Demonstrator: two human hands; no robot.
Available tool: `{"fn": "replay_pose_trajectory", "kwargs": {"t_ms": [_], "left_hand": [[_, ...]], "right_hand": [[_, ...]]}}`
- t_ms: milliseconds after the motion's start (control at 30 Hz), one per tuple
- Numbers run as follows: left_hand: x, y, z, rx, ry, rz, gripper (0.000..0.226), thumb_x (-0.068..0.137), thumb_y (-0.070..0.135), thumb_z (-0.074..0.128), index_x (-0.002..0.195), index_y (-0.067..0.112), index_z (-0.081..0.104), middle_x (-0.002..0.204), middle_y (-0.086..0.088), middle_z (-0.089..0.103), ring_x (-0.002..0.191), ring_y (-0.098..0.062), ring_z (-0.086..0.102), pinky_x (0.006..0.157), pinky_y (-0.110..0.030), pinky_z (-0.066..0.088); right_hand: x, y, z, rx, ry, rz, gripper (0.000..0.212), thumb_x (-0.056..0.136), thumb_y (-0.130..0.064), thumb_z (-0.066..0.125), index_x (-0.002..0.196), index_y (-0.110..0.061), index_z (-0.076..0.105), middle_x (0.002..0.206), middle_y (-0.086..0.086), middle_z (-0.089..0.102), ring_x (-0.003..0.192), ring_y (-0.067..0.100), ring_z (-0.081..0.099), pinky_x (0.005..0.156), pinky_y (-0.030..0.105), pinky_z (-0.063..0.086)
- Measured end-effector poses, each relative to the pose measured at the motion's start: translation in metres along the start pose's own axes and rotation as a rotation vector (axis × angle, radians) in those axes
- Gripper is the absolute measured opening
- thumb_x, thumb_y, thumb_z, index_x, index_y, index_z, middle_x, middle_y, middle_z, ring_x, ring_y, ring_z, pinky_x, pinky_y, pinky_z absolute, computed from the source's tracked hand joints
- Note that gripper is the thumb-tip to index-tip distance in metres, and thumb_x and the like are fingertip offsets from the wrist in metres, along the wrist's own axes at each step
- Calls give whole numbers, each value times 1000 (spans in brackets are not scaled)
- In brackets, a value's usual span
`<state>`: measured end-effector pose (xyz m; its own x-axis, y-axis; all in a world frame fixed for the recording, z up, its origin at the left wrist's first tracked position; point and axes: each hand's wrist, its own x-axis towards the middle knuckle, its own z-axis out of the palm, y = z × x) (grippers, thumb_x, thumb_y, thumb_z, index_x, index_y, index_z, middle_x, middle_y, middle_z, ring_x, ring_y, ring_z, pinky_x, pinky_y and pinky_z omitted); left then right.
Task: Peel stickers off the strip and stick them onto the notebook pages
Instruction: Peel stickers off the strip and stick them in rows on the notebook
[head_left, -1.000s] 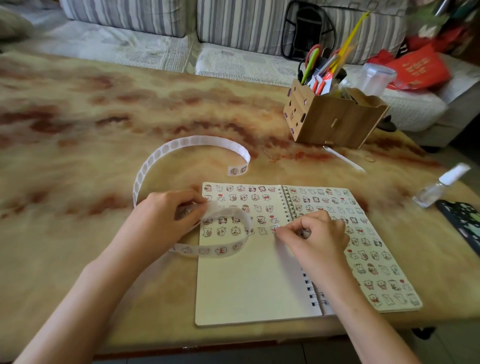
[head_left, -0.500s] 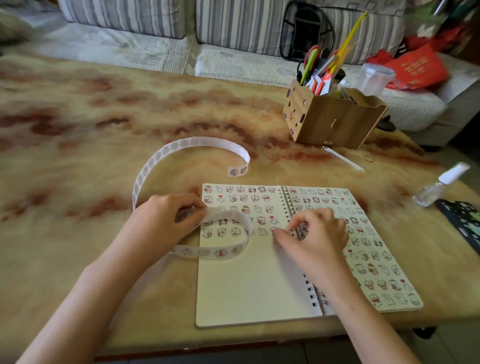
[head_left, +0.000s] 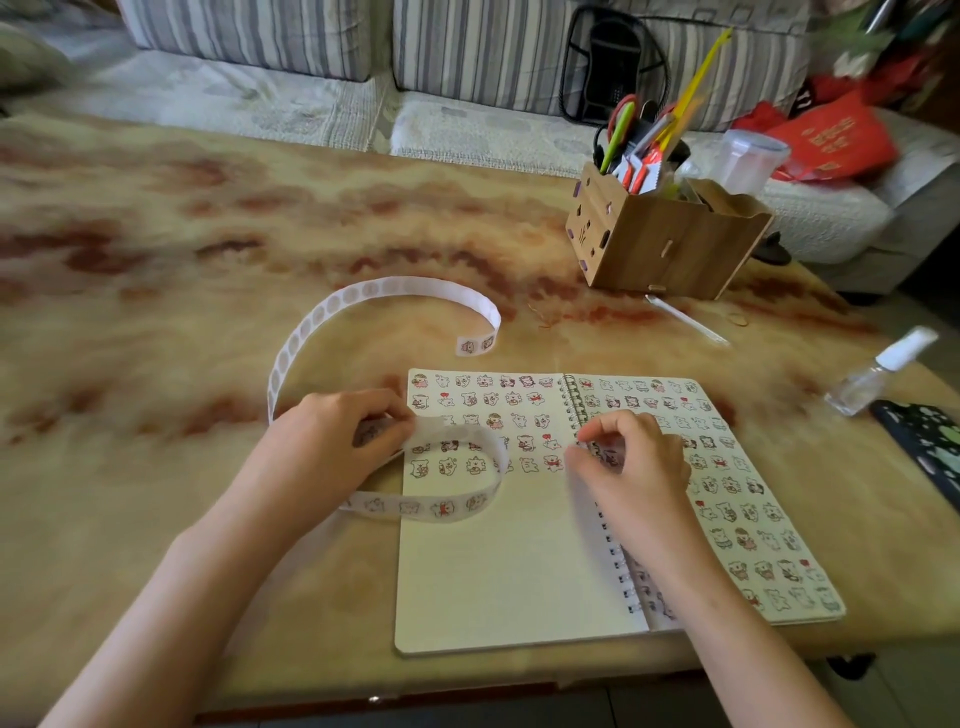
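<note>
Centre frame: your left grip (head_left: 337, 441) pinches the sticker strip (head_left: 405, 285), which loops over the left page of the spiral notebook (head_left: 493, 571). Your right grip (head_left: 631, 460) curls at the binding (head_left: 571, 397); whether it pinches anything cannot be told.

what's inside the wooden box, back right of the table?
Standing up out of the wooden box: a green pen, a long yellow stick and red-and-white tools. Their lower ends and the box floor are hidden by its walls.
</note>
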<state>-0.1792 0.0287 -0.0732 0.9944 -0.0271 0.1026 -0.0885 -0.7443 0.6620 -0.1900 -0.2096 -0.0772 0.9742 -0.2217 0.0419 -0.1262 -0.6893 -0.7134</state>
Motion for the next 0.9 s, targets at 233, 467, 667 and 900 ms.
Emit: {"fn": "replay_pose_trajectory", "kwargs": {"t_ms": [233,467,667,900], "left_hand": [[-1,2,-2,18,1,2,7,85,35,63,88,34,69,79,15,69,77,-9,63,72,-33,52],[-1,0,-1,-8,12,18,6,85,30,65,87,33,70,79,18,69,78,-6,65,73,-30,52],[1,10,-8,-357,141,-10,9,87,21,64,80,22,69,71,11,69,63,0,62,58,-7,43],[3,10,-17,-471,272,-65,10,88,22,63,80,24,70,68,11,71,61,-1,62,61,-10,45]], "right_hand": [[-1,-1,-1,30,-17,-14,20,79,-32,74,90,-27,59,102,-8,53,106,19,47,101,45,37],[1,2,-4,36,-42,-36,8,87,-24,65,87,-29,58,101,-14,48,109,18,45,102,45,36],[0,-14,-6,129,-48,-152,7,89,-33,61,85,-27,62,94,-10,60,83,2,48,77,12,38],[-19,-49,8,-37,-218,-241,36,87,-50,59,118,-33,59,73,-10,62,59,-2,54,55,14,38]]}}
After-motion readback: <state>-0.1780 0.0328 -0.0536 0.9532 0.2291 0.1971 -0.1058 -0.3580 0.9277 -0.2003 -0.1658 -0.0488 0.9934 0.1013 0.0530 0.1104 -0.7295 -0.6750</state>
